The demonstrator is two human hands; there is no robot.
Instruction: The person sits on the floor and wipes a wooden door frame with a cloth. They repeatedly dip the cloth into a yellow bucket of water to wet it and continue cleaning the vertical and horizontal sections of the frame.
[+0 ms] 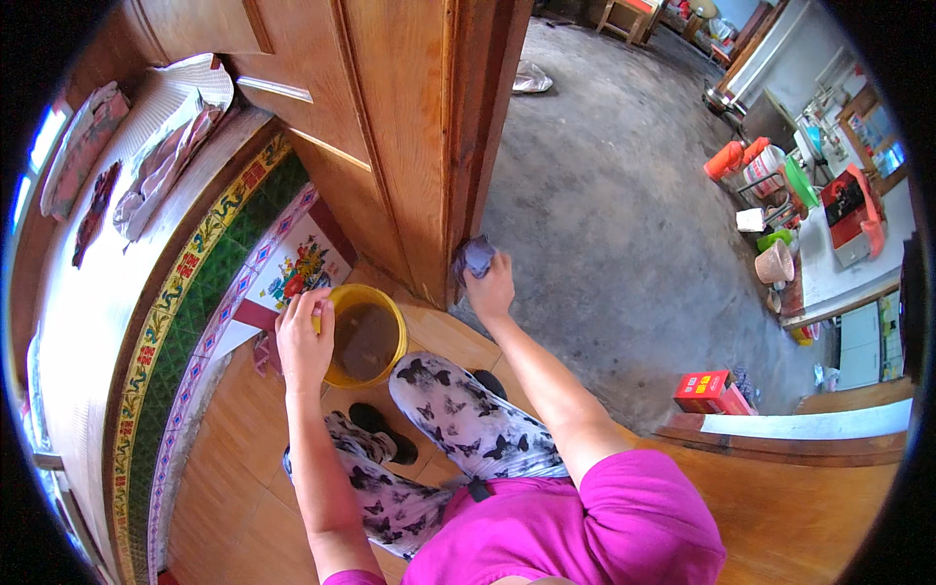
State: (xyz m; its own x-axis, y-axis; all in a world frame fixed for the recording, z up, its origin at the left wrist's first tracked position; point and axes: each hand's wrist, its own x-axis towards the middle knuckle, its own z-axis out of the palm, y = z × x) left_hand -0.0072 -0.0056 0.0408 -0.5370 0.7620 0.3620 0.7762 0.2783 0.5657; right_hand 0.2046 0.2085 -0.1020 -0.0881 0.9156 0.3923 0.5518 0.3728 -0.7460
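Observation:
A bunched purple-grey cloth (476, 257) is in my right hand (490, 288), whose fingers close around it. The cloth presses against the lower edge of the wooden door frame (475, 185). On the left, my left hand (305, 341) has its fingers curled over the near-left rim of a yellow bucket (398, 327). Murky brown water (364, 341) fills part of the bucket, which stands on the tiled floor by my knees. The underside of my left fingers is partly hidden.
A tiled platform (210, 234) with folded cloths (171, 166) runs along the left. Wooden panelling (361, 97) rises ahead. Beyond the doorway lies a grey concrete floor (604, 195), with a red box (714, 392), a pink basket (775, 263) and a white bucket (763, 168) at right.

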